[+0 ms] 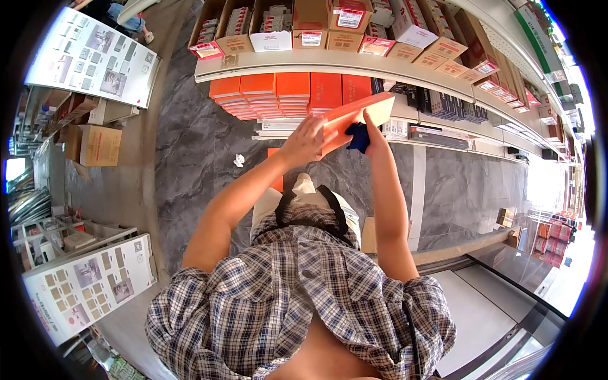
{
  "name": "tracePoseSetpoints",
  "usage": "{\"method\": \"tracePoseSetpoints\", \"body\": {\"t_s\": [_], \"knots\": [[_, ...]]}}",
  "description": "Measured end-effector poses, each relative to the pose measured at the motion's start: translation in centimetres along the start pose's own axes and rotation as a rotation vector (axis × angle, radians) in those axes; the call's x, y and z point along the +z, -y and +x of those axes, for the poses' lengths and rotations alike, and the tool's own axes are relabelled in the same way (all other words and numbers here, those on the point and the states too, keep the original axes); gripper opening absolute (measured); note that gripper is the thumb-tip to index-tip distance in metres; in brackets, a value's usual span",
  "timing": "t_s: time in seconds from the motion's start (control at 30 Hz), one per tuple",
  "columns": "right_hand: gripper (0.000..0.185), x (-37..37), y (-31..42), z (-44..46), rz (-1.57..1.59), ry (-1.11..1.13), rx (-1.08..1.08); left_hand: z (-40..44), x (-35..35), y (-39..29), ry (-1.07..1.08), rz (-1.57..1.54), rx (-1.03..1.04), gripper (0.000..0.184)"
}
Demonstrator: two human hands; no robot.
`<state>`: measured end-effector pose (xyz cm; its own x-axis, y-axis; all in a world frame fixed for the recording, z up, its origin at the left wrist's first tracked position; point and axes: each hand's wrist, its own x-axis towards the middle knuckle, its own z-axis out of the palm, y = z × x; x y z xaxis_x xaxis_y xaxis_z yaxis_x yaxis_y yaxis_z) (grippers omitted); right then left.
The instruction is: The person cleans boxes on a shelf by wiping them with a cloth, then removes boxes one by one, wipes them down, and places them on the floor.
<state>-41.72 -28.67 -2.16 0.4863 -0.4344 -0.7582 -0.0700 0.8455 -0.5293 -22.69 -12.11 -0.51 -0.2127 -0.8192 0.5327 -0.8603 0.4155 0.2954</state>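
A flat orange box (pixel 358 115) is held up tilted in front of the lower shelf. My left hand (pixel 307 142) grips its left end, fingers over its face. At the other end, my right hand (pixel 376 138) has its thumb against the box and a dark blue cloth (pixel 358 137) bunched in its fingers. The cloth touches or nearly touches the box; its exact contact is hidden. Stacks of similar orange boxes (pixel 292 88) stand on the lower shelf just behind. Another orange piece (pixel 275 166) shows on the floor, partly covered by my left forearm.
Open cartons (pixel 275 28) of small packaged goods line the upper shelf (pixel 278 63). Dark packages (pixel 449 104) sit lower right. A crumpled white paper (pixel 239 160) lies on the grey floor. Printed display boards (pixel 95 57) and a cardboard box (pixel 101 145) stand left; a glass-topped counter (pixel 513 266) is behind right.
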Motion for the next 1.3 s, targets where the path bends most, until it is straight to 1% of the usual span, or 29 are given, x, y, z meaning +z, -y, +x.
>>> {"method": "tracePoseSetpoints", "body": {"t_s": [0.03, 0.1, 0.13, 0.17, 0.23, 0.27, 0.3, 0.37, 0.4, 0.43, 0.5, 0.53, 0.57, 0.63, 0.67, 0.7, 0.77, 0.8, 0.83, 0.9, 0.93, 0.97, 1.03, 1.07, 1.13, 1.23, 1.3], "knots": [[0.054, 0.0, -0.4, -0.1, 0.0, -0.002, -0.004, 0.0, 0.0, -0.3, -0.003, -0.001, 0.003, 0.086], [0.06, 0.5, -1.2, -0.5, 0.161, -0.033, -0.031, 0.0, 0.1, -1.2, -0.024, 0.073, 0.169, 0.075], [0.06, 0.6, -1.6, -1.0, 0.159, -0.031, -0.032, -0.3, 0.2, -1.6, -0.049, 0.126, 0.193, 0.065], [0.058, 0.6, -2.2, -1.5, 0.163, -0.01, -0.04, -0.7, 0.3, -1.7, -0.051, 0.13, 0.193, 0.065], [0.055, 0.3, -3.4, -2.6, 0.173, 0.025, -0.052, -1.7, 0.5, -2.4, 0.01, 0.154, 0.269, 0.057], [0.051, 0.3, -3.8, -2.7, 0.17, -0.007, -0.002, -2.3, 0.2, -2.6, 0.01, 0.124, 0.285, 0.047], [0.051, 0.3, -4.7, -2.8, 0.17, -0.007, 0.001, -3.2, -0.1, -3.2, 0.011, 0.123, 0.282, 0.047], [0.051, 0.7, -6.7, -2.6, 0.263, 0.06, -0.087, -4.8, -0.7, -4.0, 0.068, 0.168, 0.286, 0.046], [0.049, 1.0, -7.6, -2.7, 0.277, 0.014, -0.101, -5.6, -1.1, -4.1, 0.012, 0.016, 0.278, 0.052], [0.049, 1.2, -8.4, -2.8, 0.28, 0.014, -0.101, -6.7, -1.4, -4.6, 0.014, 0.016, 0.28, 0.052], [0.053, 1.3, -9.9, -2.8, 0.134, -0.112, -0.17, -8.5, -2.0, -6.1, 0.18, -0.193, 0.008, 0.059], [0.055, 0.9, -11.3, -2.3, 0.093, -0.179, -0.252, -9.3, -2.2, -6.5, 0.2, -0.14, -0.014, 0.061], [0.055, 1.4, -11.9, -2.9, 0.096, -0.183, -0.252, -9.5, -2.7, -7.4, 0.201, -0.144, -0.012, 0.061], [0.055, 2.5, -13.5, -3.7, 0.121, -0.244, -0.314, -9.5, -3.2, -9.5, 0.216, 0.075, -0.278, 0.065], [0.054, 3.1, -14.3, -3.8, 0.134, -0.251, -0.367, -9.5, -3.3, -10.2, 0.199, 0.102, -0.329, 0.071], [0.054, 3.7, -15.3, -4.1, 0.135, -0.255, -0.366, -9.7, -3.1, -10.7, 0.201, 0.098, -0.329, 0.071], [0.052, 4.2, -16.8, -4.5, 0.208, -0.237, -0.438, -9.7, -2.6, -11.0, 0.129, 0.014, -0.556, 0.073], [0.055, 4.2, -17.5, -4.7, 0.194, -0.15, -0.439, -9.7, -2.7, -10.9, 0.013, 0.023, -0.606, 0.077], [0.055, 3.9, -18.2, -5.2, 0.195, -0.156, -0.439, -10.1, -3.0, -10.7, 0.016, 0.018, -0.604, 0.077], [0.06, 5.7, -18.5, -7.9, 0.382, 0.014, -0.429, -10.5, -5.0, -10.1, -0.128, -0.095, -0.631, 0.08], [0.062, 5.9, -18.9, -8.1, 0.426, 0.001, -0.431, -11.5, -4.5, -9.6, -0.147, -0.247, -0.627, 0.076], [0.062, 6.9, -18.7, -9.5, 0.444, -0.013, -0.401, -12.1, -4.6, -9.6, -0.143, -0.249, -0.627, 0.076], [0.061, 8.1, -18.1, -11.4, 0.428, -0.018, -0.358, -12.1, -5.6, -9.3, -0.132, -0.275, -0.474, 0.067], [0.061, 8.0, -18.0, -11.2, 0.428, -0.014, -0.361, -11.3, -6.3, -9.6, -0.14, -0.302, -0.459, 0.059], [0.06, 7.2, -18.3, -10.3, 0.476, 0.082, -0.395, -10.3, -6.8, -10.1, -0.15, -0.276, -0.455, 0.058], [0.058, 6.6, -17.4, -9.0, 0.457, 0.064, -0.369, -9.8, -6.8, -10.3, -0.167, -0.221, -0.454, 0.062], [0.058, 6.4, -15.8, -8.8, 0.386, 0.098, -0.393, -9.4, -6.7, -10.4, -0.102, -0.122, -0.498, 0.065]]}}
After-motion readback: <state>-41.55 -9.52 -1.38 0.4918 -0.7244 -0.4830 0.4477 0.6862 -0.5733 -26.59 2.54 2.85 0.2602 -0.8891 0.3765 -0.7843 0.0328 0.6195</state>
